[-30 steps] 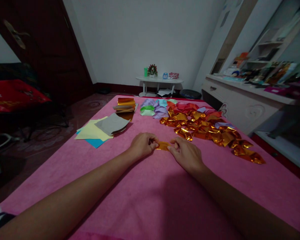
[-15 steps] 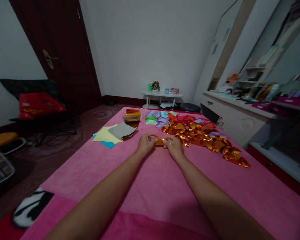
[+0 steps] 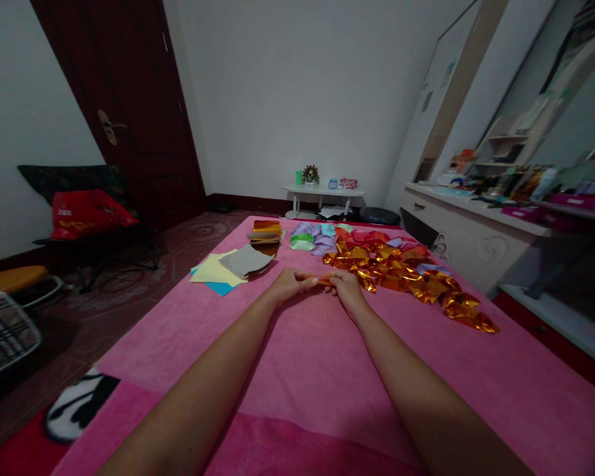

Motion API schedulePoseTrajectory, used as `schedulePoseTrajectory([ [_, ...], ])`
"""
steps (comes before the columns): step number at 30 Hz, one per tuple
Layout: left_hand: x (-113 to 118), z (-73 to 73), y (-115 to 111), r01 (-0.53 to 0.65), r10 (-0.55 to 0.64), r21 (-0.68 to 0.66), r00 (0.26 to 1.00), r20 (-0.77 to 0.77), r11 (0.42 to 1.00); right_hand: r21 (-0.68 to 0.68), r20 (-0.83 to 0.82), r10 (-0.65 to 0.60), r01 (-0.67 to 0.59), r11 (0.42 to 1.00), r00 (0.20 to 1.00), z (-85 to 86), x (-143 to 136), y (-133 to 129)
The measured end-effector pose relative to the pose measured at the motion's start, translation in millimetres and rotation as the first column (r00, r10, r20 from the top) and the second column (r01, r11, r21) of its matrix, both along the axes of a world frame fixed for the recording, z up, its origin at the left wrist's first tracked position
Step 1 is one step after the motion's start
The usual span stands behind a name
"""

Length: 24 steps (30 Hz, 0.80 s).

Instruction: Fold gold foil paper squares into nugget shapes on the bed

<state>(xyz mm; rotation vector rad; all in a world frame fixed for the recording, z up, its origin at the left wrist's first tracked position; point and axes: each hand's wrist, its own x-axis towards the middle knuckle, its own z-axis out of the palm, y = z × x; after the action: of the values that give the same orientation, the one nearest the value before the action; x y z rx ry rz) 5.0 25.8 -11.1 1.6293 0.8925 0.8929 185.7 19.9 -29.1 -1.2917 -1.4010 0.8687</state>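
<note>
A white wall (image 3: 268,92) backs the room, dark door (image 3: 129,119) on the left, dresser (image 3: 466,225) on the right. Pink cloth (image 3: 307,370) covers the surface in front, gold foil pieces (image 3: 396,268) heaped right of centre, paper sheets (image 3: 218,270) over on the left. Both forearms reach in from the near edge, angling together at mid-cloth. Left hand (image 3: 288,285), palm inward, right hand (image 3: 344,287) facing it, fingers curled. And between them, the small gold strip (image 3: 323,281), pinched at either end, fingers closed on it!
</note>
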Motion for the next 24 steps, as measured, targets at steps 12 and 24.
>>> schedulePoseTrajectory([
  [12, 2.1, -1.4, -0.2, -0.064, 0.067, -0.047, 0.996, 0.058, 0.997, 0.048, 0.017, 0.070, -0.071, 0.996, 0.997, 9.4, -3.8, -13.8],
  [24, 5.5, -8.2, 2.0, -0.046, 0.047, -0.010, 0.992, 0.115, 0.999, 0.105, 0.393, -0.171, 0.141, 0.984, 0.904, 12.0, -10.4, -21.8],
])
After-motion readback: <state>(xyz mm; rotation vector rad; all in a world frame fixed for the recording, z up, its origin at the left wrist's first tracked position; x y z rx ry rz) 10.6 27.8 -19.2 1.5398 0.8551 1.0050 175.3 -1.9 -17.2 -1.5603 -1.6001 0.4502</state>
